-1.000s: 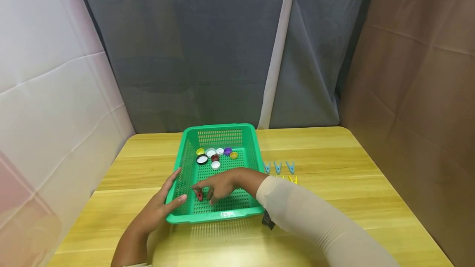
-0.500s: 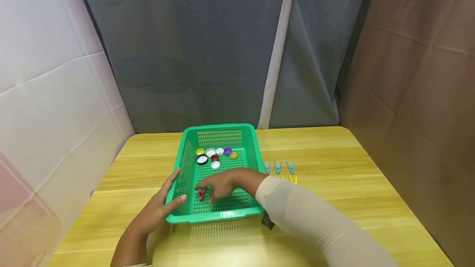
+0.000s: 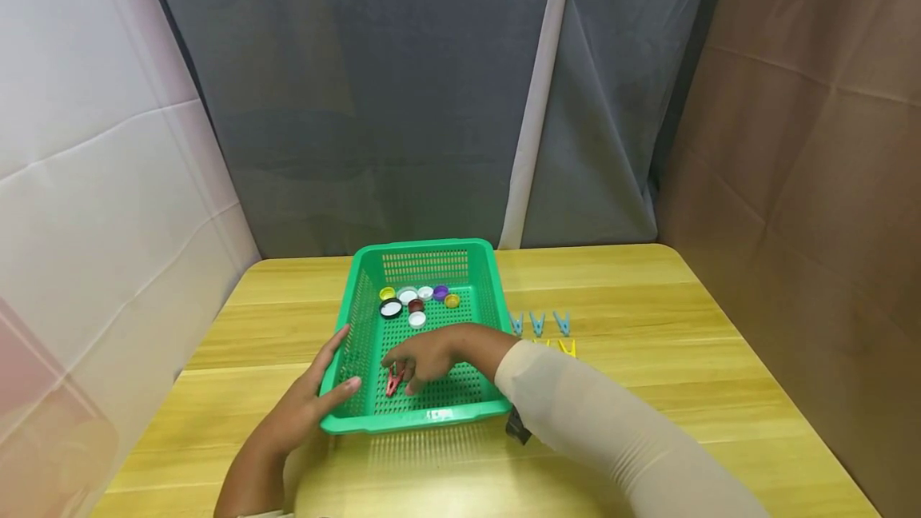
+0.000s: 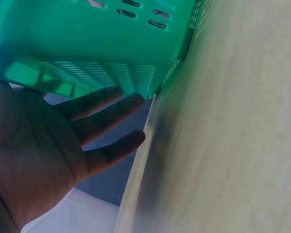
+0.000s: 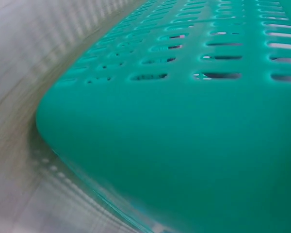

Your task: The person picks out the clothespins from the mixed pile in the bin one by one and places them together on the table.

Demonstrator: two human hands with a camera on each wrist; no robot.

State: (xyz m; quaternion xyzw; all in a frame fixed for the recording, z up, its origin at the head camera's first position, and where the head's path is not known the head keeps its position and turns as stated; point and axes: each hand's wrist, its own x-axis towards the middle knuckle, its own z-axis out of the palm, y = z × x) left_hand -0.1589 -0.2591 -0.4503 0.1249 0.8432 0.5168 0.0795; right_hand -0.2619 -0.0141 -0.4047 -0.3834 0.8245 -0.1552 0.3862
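Note:
A green plastic basket (image 3: pixel 496 286) stands on the wooden table. My left hand (image 3: pixel 305 410) lies at its near left corner, with the thumb over the rim on the inside. In the left wrist view, three straight fingers (image 4: pixel 109 116) extend along the outside of the basket. Inside, my right hand (image 3: pixel 426 356) reaches down and pinches a red clothespin (image 3: pixel 393 382) on the perforated floor, its index finger and thumb bent about the clip. The basket wall (image 5: pixel 150 131) hides that hand in the right wrist view.
Several bottle caps, among them a black-rimmed cap (image 3: pixel 391 308) and a purple cap (image 3: pixel 440 292), lie toward the basket's far end. Right of the basket, a row of blue clothespins (image 3: pixel 538 324) lies on the table. Below them, yellow clothespins (image 3: pixel 568 348) are partly hidden by the right arm.
The red clothespin has shifted slightly right and turned, so more of its V shape shows. My right fingers have moved a little right with it. The left hand and basket stay put.

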